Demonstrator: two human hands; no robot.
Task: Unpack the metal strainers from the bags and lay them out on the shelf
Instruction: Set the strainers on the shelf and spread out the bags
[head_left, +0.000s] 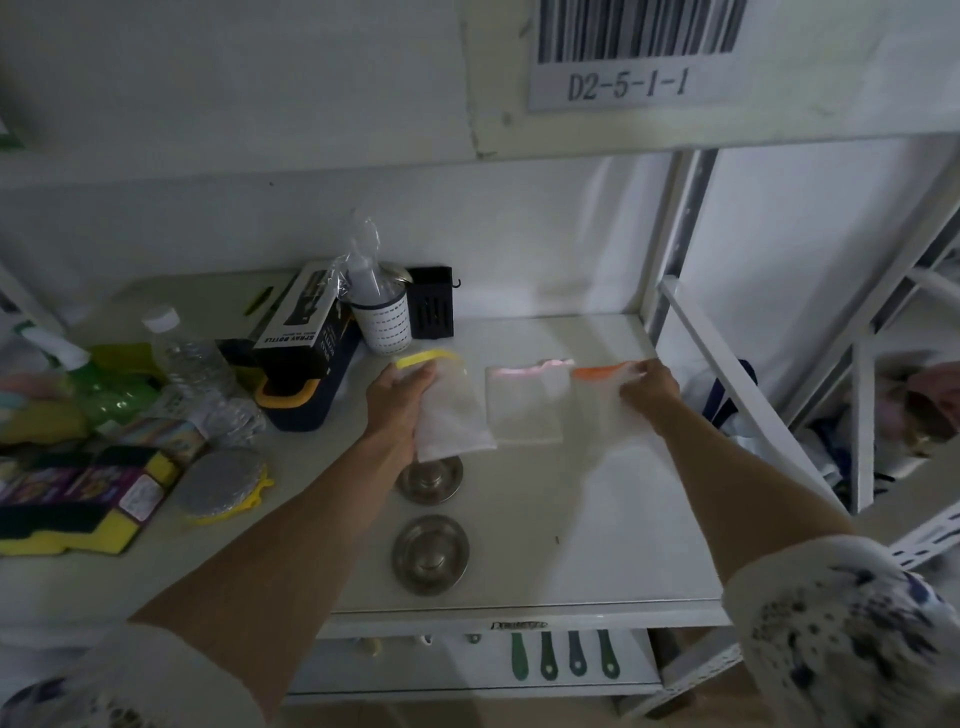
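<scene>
Shelf (597, 545) of smooth, pale painted board, framed by white perforated metal uprights, carrying the task items. Two round metal strainers lie flat on it, one behind the other: the near strainer (430, 554), a dull steel disc with a broad rim and a raised centre, and the far strainer (431, 480), of the same form, partly covered by a bag held above it. The left hand (397, 397) is closed around a translucent, frosted plastic bag with a yellow zip strip (451, 410), gripping its left edge; its contents cannot be made out. The right hand (649, 387) pinches the upper corner of a clear bag with an orange zip strip (602, 410), which lies flat on the shelf and is blurred. Between the two, a third flat rectangular bag with a pink zip strip (524, 402) rests on the shelf, just beside the yellow-strip bag. Behind the left hand stand a white perforated cylindrical holder (382, 322) wrapped in crinkled film and a black slotted box (431, 304). To the left lie a black carton printed "SPRAY BOTTLE" (301, 332), a ribbed clear plastic bottle (200, 374) and a grey round scouring pad (223, 480) edged in yellow. A barcode label reading D2-5-1-1 (631, 52) is fixed to the beam above.
</scene>
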